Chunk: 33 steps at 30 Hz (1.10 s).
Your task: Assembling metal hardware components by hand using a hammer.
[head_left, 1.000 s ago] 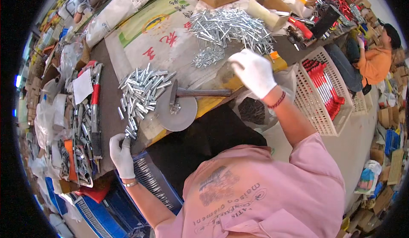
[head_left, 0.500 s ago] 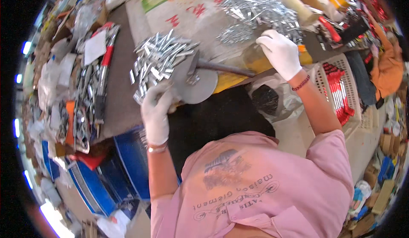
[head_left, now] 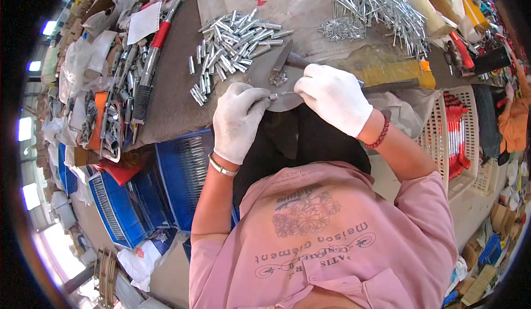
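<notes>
Both my hands wear white gloves and meet over the near edge of a grey round plate (head_left: 261, 76). Pinched in the fingers of my left hand (head_left: 239, 118) is a small silver metal tube (head_left: 272, 97). My right hand (head_left: 337, 96) grips a thin metal pin (head_left: 287, 93), its tip pointing at the tube; whether they touch is too small to tell. A hammer (head_left: 282, 56) rests on the plate, its handle partly behind my right hand. Beyond my left hand lies a heap of short silver tubes (head_left: 235, 43). Farther right is a pile of long thin metal pins (head_left: 381, 10).
Tools and metal parts crowd the left, with an orange-handled tool (head_left: 98, 121). Blue bins (head_left: 185, 171) sit below the table edge. At right, a cream plastic basket (head_left: 469, 126) contains red-and-silver parts. A person in orange (head_left: 513, 124) is at far right.
My right hand has come left from the pin pile with a pin. My left hand has moved from beside the tube heap to meet it, now pinching a tube. The view has shifted.
</notes>
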Motion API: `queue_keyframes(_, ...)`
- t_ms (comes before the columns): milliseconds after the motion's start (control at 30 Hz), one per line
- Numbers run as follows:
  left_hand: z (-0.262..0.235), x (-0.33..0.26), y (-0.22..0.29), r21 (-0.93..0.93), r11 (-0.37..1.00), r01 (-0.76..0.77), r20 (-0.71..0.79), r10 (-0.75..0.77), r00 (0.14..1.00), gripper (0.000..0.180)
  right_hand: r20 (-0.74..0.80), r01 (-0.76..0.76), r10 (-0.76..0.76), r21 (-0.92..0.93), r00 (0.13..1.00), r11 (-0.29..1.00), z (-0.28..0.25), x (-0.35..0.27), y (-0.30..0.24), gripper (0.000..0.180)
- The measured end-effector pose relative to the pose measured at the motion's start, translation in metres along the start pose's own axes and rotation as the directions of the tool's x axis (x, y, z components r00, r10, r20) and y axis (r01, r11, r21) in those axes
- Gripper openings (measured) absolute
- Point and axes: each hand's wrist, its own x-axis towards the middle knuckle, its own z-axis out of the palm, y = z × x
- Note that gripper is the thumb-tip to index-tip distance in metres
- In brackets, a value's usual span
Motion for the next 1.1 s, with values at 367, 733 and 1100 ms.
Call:
queue_keyframes(367,0.003,0.003,-0.009,-0.072,0.997,-0.012,0.017,0.013,1.000,0.011,-0.041,0.116,-0.115,0.044,0.993,0.992,0.010,0.003,0.006,0.006)
queue_keyframes(733,0.010,-0.001,-0.013,-0.163,0.987,0.011,-0.030,-0.016,0.999,0.014,0.043,0.225,-0.224,-0.026,0.974,0.974,0.012,0.007,0.004,0.010)
queue_keyframes(1100,0.005,-0.002,-0.004,-0.144,0.990,-0.009,-0.038,0.004,0.999,0.013,-0.251,-0.082,0.059,-0.082,0.966,0.993,-0.014,0.002,0.036,0.008)
